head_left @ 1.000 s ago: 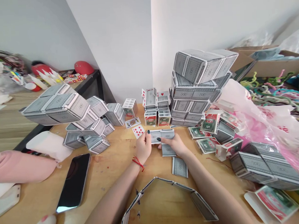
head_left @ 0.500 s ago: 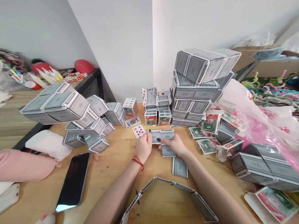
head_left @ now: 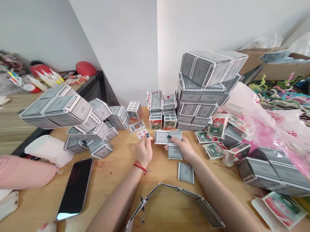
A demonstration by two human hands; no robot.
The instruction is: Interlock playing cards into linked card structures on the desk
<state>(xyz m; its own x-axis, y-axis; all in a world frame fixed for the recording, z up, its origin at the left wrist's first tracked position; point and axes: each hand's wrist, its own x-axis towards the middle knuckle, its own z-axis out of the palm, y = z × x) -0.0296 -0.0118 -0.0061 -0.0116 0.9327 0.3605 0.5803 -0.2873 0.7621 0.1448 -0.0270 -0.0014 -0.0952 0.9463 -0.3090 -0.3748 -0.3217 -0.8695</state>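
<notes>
My right hand (head_left: 180,146) grips a joined piece of playing cards (head_left: 162,137), grey-patterned backs up, with the thumb on top and the fingers underneath. One part of the piece (head_left: 174,152) hangs down toward me. Just left of it, apart from the cards, my left hand (head_left: 143,151) is closed with the thumb uppermost; its curled fingers hide whatever is in them. A red string bracelet (head_left: 140,167) circles that wrist. Nearer me on the table lies a separate card piece (head_left: 185,172). Between my forearms stands an angled frame of joined cards (head_left: 178,189).
Folded-card blocks are stacked in a tall tower (head_left: 201,93) at right and a leaning one (head_left: 91,122) at left. Card boxes (head_left: 215,150) and a pink plastic bag (head_left: 260,125) lie right. A phone (head_left: 75,189) lies left. Two face-up cards (head_left: 136,126) lie beyond my left hand.
My left hand has come off the card piece and moved slightly left and toward me. The right hand still holds the piece, which now shows more of its left part.
</notes>
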